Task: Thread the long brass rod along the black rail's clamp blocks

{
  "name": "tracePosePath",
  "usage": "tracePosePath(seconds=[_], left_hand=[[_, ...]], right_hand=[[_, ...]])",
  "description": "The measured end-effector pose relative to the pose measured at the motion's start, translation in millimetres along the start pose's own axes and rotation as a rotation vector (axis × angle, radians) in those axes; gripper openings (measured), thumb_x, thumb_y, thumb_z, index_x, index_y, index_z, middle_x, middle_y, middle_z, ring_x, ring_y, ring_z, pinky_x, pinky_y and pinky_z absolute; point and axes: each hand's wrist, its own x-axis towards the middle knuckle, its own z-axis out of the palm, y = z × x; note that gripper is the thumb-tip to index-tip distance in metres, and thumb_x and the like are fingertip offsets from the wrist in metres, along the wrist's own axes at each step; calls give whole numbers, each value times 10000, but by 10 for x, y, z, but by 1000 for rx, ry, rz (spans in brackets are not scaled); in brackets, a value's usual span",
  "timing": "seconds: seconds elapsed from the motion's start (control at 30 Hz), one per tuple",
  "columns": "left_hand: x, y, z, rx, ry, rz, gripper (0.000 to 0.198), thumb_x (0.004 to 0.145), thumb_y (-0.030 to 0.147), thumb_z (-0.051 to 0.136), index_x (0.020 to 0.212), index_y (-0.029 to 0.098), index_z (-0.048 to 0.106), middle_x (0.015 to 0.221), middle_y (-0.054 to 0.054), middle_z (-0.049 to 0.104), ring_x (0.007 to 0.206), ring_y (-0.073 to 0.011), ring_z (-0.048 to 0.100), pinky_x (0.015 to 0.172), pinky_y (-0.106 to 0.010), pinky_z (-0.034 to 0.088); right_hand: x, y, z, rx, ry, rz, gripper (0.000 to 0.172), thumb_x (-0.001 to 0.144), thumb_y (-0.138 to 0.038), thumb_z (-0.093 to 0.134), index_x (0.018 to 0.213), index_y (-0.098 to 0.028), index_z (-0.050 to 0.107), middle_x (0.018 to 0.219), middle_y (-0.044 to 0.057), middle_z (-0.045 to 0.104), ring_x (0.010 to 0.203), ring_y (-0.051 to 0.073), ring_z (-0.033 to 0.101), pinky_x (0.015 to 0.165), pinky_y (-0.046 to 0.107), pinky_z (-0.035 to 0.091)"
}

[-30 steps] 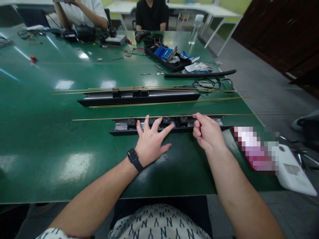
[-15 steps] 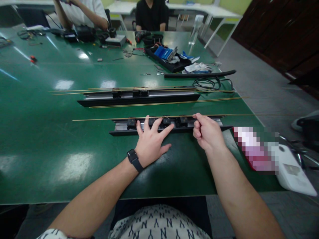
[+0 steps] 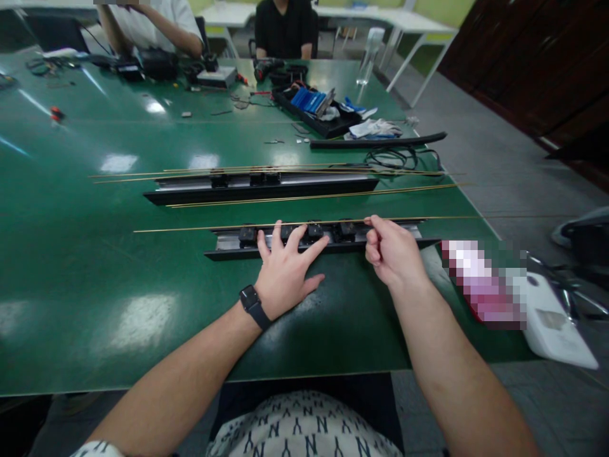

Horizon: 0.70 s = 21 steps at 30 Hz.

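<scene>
A black and silver channel-shaped rail [image 3: 228, 255] lies across the table in front of me, with several black blocks [image 3: 248, 235] seated along it. My left hand [image 3: 288, 270] rests over the rail with its fingers spread, the fingertips touching the blocks and the rail. Along the rail's far edge runs a long thin brass-coloured rod [image 3: 181, 229], which extends past both ends of the rail. My right hand [image 3: 392, 251] is closed, pinching that rod between thumb and forefinger near the rail's right part.
A second rail [image 3: 266, 190] with black blocks lies farther back, with several thin rods along it. Behind are a coiled cable [image 3: 392, 158], a black strip [image 3: 375, 141], gloves [image 3: 375, 129] and a black tray [image 3: 314, 120]. A white device [image 3: 554, 324] sits at right. Two people sit opposite.
The whole view shifts slightly left. Both hands keep about the same place on the rail and the rod; no clear movement of the rod shows.
</scene>
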Motion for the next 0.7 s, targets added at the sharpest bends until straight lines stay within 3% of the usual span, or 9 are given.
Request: tracePosePath(seconds=[0.7], left_hand=[[-3,1,15,13,3,7,734,829,478,749,1502,454,457,1605,-69,365,1493,-519,180,1125,-808,139]], right_hand=[[12,12,-15,6,-2,-5,139,853,-280,713,871,-157,650,503,-64,507,272,57,356,254,168,196]])
